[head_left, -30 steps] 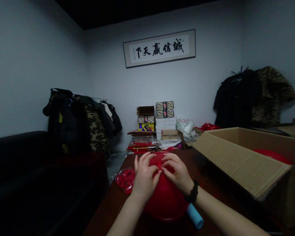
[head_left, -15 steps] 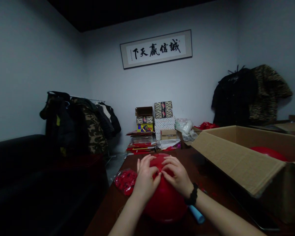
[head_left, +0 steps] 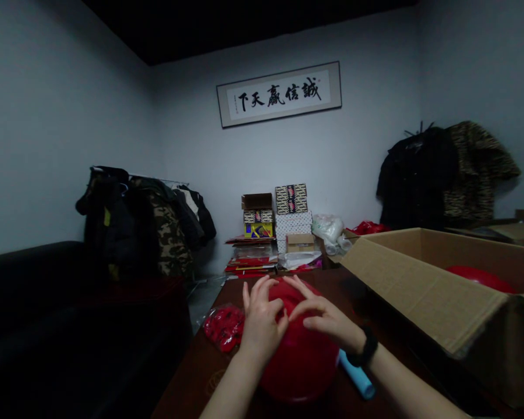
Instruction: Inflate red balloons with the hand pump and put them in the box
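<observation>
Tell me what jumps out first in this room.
A glossy round red object on the dark table, under the left hand and right hand. Right of it gapes a big open cardboard box; on the far wall hangs framed black calligraphy.

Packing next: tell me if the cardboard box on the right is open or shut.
Open. The cardboard box has its flap folded outward, and a red round object shows inside.

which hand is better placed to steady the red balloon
Probably left: the left hand lies palm-down on the red balloon, while the right hand only touches its top with fingertips.
</observation>
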The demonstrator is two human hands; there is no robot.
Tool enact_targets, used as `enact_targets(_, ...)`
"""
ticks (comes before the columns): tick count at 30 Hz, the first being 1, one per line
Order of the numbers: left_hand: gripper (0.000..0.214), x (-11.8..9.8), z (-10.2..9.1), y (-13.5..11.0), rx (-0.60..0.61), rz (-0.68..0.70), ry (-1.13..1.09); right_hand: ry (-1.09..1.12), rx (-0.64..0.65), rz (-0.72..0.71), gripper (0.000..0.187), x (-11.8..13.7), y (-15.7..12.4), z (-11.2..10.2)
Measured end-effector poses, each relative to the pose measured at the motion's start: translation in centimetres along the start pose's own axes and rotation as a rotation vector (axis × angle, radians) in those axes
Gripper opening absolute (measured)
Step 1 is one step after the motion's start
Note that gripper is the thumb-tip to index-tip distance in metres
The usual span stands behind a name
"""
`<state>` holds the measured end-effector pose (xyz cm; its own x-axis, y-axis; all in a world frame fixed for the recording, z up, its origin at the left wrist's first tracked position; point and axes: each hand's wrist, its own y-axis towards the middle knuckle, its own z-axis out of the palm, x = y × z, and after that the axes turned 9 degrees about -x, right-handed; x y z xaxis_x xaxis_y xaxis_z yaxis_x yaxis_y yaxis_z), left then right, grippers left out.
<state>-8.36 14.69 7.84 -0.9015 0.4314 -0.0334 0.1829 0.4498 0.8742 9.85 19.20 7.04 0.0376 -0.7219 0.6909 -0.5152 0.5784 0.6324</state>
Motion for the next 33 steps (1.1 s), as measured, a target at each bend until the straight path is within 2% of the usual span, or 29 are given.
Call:
enact_targets(3,0.01,-0.3,0.3,-0.2,0.001,-0.031,-0.048,-0.027,-0.175,-0.096,0.028,-0.6,-0.2,0.7)
enact_targets(8,0.011,-0.7,0.6,-0.4,0.025,-0.103,-0.128,-0.524,-0.568,-0.428,0.033,-1.7,0.0,1.6)
enact_targets(11,0.011,-0.9,0.8,-0.4,0.036,-0.119,-0.149,-0.686,-0.643,-0.467,0.033,-2.2,0.3,2.1)
enact_targets(14,0.011,-1.1,1.0,-0.6,0.04,-0.121,-0.154,-0.706,-0.651,-0.412,0.028,-2.5,0.7,2.6)
enact_targets(17,0.011,-1.0,1.0,-0.8,0.05,-0.118,-0.152,-0.553,-0.644,-0.248,0.024,-3.1,0.8,2.7)
enact_targets(20,0.01,-0.4,0.7,-0.7,0.085,-0.12,-0.153,-0.375,-0.525,-0.154,0.025,-3.8,0.4,2.3)
enact_targets(23,0.011,0.0,0.4,-0.4,0.129,-0.126,-0.147,-0.374,-0.349,-0.177,0.034,-4.2,-0.1,1.9)
enact_targets(25,0.011,0.2,0.3,-0.3,0.154,-0.129,-0.145,-0.429,-0.292,-0.187,0.036,-4.4,-0.3,1.8)
enact_targets(33,0.019,0.7,0.6,-0.7,0.258,-0.122,-0.159,-0.514,-0.355,-0.215,0.02,-5.3,-0.1,2.8)
